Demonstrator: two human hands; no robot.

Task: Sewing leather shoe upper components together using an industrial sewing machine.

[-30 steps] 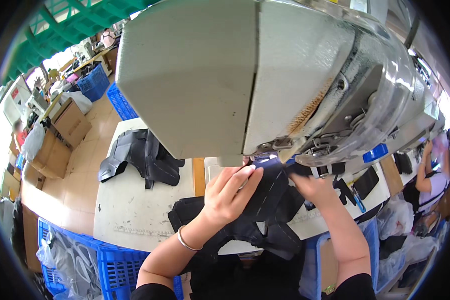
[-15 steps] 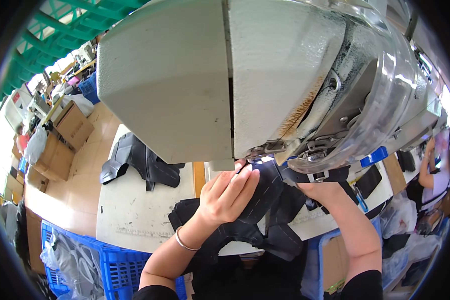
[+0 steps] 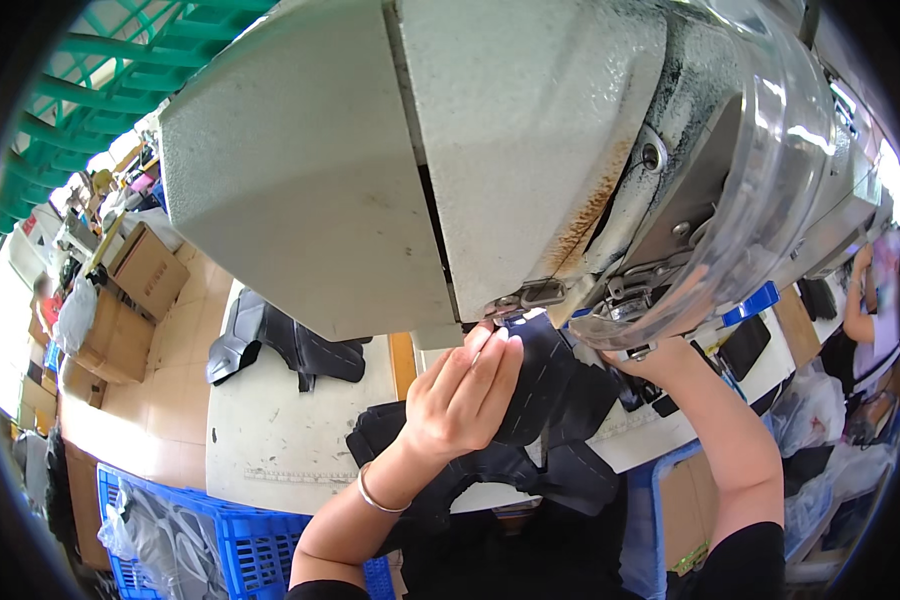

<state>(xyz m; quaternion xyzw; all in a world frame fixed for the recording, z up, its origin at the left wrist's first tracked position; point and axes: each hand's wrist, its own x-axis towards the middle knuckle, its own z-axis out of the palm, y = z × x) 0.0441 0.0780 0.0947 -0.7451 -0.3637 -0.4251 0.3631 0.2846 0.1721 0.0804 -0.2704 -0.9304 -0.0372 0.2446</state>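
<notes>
A large grey sewing machine head [image 3: 300, 200] fills the upper middle of the head view. Under its needle area, my left hand [image 3: 465, 395] has its fingertips pinched together; whatever they hold is too small to make out. Right beside it lies a black panel [image 3: 538, 385] with light dashed marking lines, running under the machine. More black cut pieces [image 3: 580, 475] are attached or overlap in front of it, toward my body. My right hand [image 3: 660, 362] is at the machine's right side, its fingers mostly hidden behind the clear curved guard [image 3: 770, 190].
Another shaped black piece [image 3: 285, 340] rests on the white table [image 3: 270, 430] at left. Blue crates [image 3: 260, 545] stand below the table's left edge. A green plastic basket [image 3: 100, 85] hangs at upper left. Cardboard boxes [image 3: 115, 335] stand beyond; another person [image 3: 870, 310] sits far right.
My right hand has moved up behind the clear guard. My left hand stays by the needle area, fingertips still together. The whole view has shifted and tilted slightly.
</notes>
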